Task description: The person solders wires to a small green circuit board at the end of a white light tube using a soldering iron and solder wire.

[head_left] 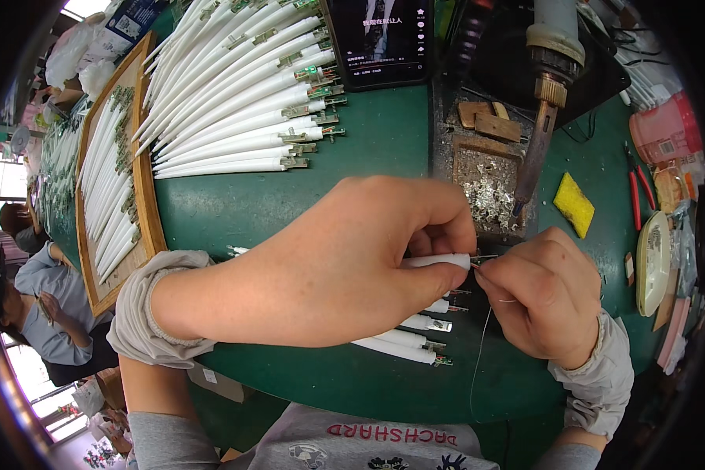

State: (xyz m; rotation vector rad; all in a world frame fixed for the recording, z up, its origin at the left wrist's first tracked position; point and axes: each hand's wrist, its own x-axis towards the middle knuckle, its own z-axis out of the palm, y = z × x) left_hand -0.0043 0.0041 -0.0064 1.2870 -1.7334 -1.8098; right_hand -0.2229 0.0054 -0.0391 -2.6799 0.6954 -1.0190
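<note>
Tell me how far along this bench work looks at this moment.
Done, apparently: a fanned pile of white tubes with small circuit ends on the green table, more in a wooden tray. In hand: the left hand grips one white tube while the right hand pinches thin wires at its tip. Left: a few tubes under the hands; which batch they belong to isn't clear. The soldering iron stands unused.

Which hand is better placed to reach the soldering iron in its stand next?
Probably the right hand: it lies just below the soldering iron, pinching only thin wire at the tip of the white tube. The left hand grips that tube.
</note>
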